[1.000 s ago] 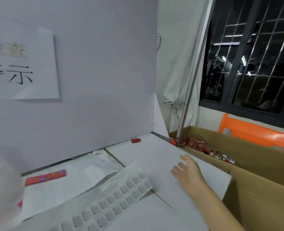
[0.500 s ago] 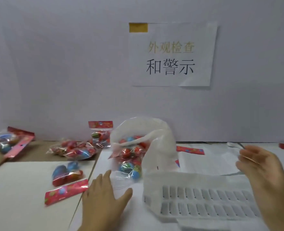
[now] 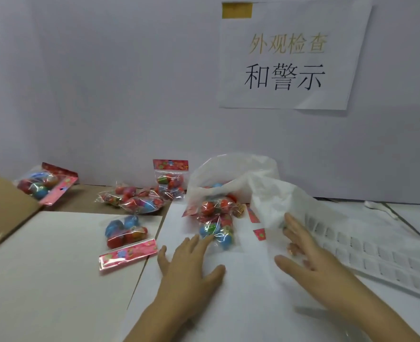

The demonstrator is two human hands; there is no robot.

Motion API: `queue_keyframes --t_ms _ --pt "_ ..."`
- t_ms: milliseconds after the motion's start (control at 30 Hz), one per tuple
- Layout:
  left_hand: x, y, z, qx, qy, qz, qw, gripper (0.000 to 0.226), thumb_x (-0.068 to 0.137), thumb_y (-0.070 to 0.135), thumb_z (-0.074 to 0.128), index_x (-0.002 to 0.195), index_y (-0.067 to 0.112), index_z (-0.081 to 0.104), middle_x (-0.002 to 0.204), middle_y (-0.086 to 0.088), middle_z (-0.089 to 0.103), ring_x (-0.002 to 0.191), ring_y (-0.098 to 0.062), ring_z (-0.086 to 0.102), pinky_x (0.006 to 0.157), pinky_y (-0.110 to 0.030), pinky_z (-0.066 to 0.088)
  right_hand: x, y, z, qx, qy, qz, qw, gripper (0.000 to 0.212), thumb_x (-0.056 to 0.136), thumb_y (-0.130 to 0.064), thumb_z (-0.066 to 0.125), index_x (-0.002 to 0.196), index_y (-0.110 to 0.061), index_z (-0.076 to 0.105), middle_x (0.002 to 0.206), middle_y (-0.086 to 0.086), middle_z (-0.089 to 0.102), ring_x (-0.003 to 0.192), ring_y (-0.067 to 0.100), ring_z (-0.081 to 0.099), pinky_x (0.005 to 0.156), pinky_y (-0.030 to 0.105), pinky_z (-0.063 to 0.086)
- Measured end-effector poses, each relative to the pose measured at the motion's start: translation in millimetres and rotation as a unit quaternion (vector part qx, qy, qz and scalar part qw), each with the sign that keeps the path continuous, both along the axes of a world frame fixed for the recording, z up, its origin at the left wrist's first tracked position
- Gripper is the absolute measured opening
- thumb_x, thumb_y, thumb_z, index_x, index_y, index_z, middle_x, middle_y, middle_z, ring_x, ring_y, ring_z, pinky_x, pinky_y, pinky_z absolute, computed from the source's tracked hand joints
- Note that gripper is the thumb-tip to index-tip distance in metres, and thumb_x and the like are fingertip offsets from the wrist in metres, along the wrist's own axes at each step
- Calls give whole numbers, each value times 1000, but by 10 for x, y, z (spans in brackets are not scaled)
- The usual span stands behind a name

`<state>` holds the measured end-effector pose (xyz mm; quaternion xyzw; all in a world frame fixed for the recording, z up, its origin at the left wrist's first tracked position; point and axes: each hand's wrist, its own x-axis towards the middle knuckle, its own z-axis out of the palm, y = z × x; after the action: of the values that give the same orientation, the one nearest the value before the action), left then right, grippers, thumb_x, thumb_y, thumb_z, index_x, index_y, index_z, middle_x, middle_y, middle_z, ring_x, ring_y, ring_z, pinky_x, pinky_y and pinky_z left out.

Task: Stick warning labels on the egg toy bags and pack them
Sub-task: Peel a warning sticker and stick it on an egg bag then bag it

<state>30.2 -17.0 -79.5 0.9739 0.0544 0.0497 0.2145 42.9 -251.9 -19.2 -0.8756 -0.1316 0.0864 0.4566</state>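
Note:
Several clear egg toy bags with red header cards lie on the table: one point(image 3: 126, 234) on the cream board, a heap point(image 3: 132, 199) behind it, one upright point(image 3: 170, 181) against the wall, one point(image 3: 43, 185) at far left. A large white plastic bag point(image 3: 236, 174) holds more egg toy bags point(image 3: 216, 218) spilling from its mouth. My left hand point(image 3: 191, 262) lies flat with straight fingers, fingertips touching the spilled bags. My right hand point(image 3: 307, 255) is spread open, pressing on the white plastic bag's edge. A sheet of white warning labels point(image 3: 381, 253) lies to the right.
A sign with Chinese characters point(image 3: 290, 55) hangs on the white partition wall. A brown cardboard flap point(image 3: 4, 201) rises at far left. A cream board point(image 3: 56, 267) covers the left table half. White paper point(image 3: 228, 304) lies under my hands.
The view swung from the right-side carton and window to the work area. My left hand slid forward to the spilled bags, and my right hand came down onto the white plastic bag.

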Motion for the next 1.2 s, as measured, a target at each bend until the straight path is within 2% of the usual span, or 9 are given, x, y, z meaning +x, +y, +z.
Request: queue_keyframes --t_ms 133,300,433,533,633,733,900,1000,1200 --pt "-7 -21 39 -122 -143 21 982 31 91 27 62 107 48 46 123 22 46 125 -3 44 117 -35 8 3 -81 -84 -26 -43 18 999 55 89 -40 62 121 -66 26 132 -31 43 117 -15 43 96 17 39" --pt "-49 -45 161 29 -292 -30 955 35 62 4 90 85 23 73 89 2 65 86 -27 62 90 -40 37 -82 58 -82 -37 -127 25 991 42 84 -41 63 112 -64 43 113 -38 52 103 -14 49 80 15 48" --pt "-137 -122 264 54 -460 -102 880 27 70 15 82 94 23 71 93 -3 59 88 -19 49 82 -31 32 -247 262 -53 -73 -250 57 964 70 69 -58 64 128 -64 29 122 -40 40 108 -11 46 82 7 43" --pt "-271 -191 300 61 -532 -151 831 27 82 20 67 108 25 60 102 1 51 91 -19 52 89 -31 35 -256 428 -63 -139 -380 56 913 60 71 -55 58 128 -40 52 118 -20 58 102 4 57 83 25 51" --pt "-391 -265 359 111 -596 -121 786 37 84 28 69 120 30 58 108 1 55 105 -17 54 101 -35 36 -235 482 33 -46 -367 13 929 32 75 -53 59 103 -38 66 91 -21 64 77 -3 57 69 17 50" --pt "-406 -238 481 71 -651 -19 756 46 84 48 64 121 28 48 110 -10 49 123 -15 45 89 -49 40 -216 465 120 233 -152 -59 959 36 63 -54 79 93 -35 69 68 -13 61 52 2 46 52 19 42" --pt "-343 -255 591 -390 -302 -17 870 79 58 88 56 122 42 51 131 23 53 122 4 49 98 -22 43 -267 490 62 451 80 -66 886 54 43 -27 92 90 -20 66 71 9 66 42 23 54 39 29 45" --pt "-268 -328 501 -587 -140 -16 797 68 61 79 63 114 37 65 114 13 70 110 -10 65 87 -25 53 -340 557 17 415 96 -58 903 44 49 -35 87 88 -32 66 79 10 70 44 26 58 40 29 47" --pt "-291 -376 529 -693 -167 36 700 28 81 43 56 89 28 78 85 1 76 78 -12 73 63 -25 59 -349 551 -25 310 114 -26 944 48 68 -56 56 95 -18 69 84 1 74 55 27 66 40 27 49"
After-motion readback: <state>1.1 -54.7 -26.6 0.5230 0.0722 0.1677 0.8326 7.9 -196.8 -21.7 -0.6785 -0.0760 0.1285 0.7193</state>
